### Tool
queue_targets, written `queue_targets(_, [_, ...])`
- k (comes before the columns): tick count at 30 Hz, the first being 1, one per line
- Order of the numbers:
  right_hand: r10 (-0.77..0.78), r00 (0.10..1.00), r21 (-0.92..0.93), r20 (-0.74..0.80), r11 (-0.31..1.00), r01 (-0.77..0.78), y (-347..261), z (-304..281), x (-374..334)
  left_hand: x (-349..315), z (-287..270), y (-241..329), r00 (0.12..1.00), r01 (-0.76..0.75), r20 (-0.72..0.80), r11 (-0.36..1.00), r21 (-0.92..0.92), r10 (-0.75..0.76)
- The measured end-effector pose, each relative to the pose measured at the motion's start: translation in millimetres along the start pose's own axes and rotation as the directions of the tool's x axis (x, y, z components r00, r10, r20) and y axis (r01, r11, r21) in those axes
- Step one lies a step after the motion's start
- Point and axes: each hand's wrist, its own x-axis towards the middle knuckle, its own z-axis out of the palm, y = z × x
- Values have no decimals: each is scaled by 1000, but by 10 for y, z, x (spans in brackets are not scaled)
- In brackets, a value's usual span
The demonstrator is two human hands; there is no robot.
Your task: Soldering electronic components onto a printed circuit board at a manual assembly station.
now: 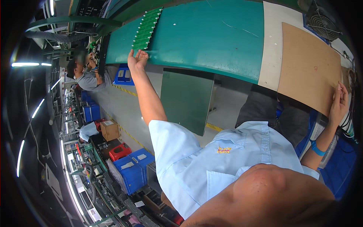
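Green board (147,28) lies on teal belt (211,38), toward its left end, long side running away from the person; small white bits along both long sides. Left hand (138,60) at the board's near end, over the belt's near edge, fingers bent, tips by the board; contact unclear, can't tell if grip is closed. Right hand (339,100) well apart, at the right edge of brown sheet (312,64), fingers partly bent; can't tell if it grips the sheet or just rests.

Around: white strip (271,45) between belt and brown sheet. Fan (324,20) beyond the sheet's far right corner, cables (348,123) near the right hand. Dark rail (103,53) closes off the belt's left end, green frame (72,20) beyond it. Co-worker (89,73) there, hands at other parts, apart from the board. Dark green panel (187,100) below the belt's near edge, in front of the person. Blue crates (132,166), carton (110,130), red stool (120,152) farther off on the left, on floor (124,109) with yellow tape (124,90).

Edges/room: wide stretch of belt right of the board up to the white strip, only a thin thread (240,29) and a white speck (174,24) on it. Near edge curves past the left wrist; left side is tighter, board to rail.
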Motion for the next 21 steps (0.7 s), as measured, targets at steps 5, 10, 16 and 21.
queue_targets(5, [-32,998,47,61,998,29,-25,-3,19,288,-138,-73,904,45,427,985,-167,31])
queue_targets(10, [-109,992,80,-72,990,114,-168,102,-73,127,345,-376,959,-191,210,981,-9,189])
queue_targets(16, [-244,969,75,-40,966,246,-193,124,-42,-339,283,-578,882,-430,219,903,13,417])
queue_targets(21, [-10,994,40,-110,999,15,-377,30,-62,-884,-180,-677,853,-422,374,903,81,365])
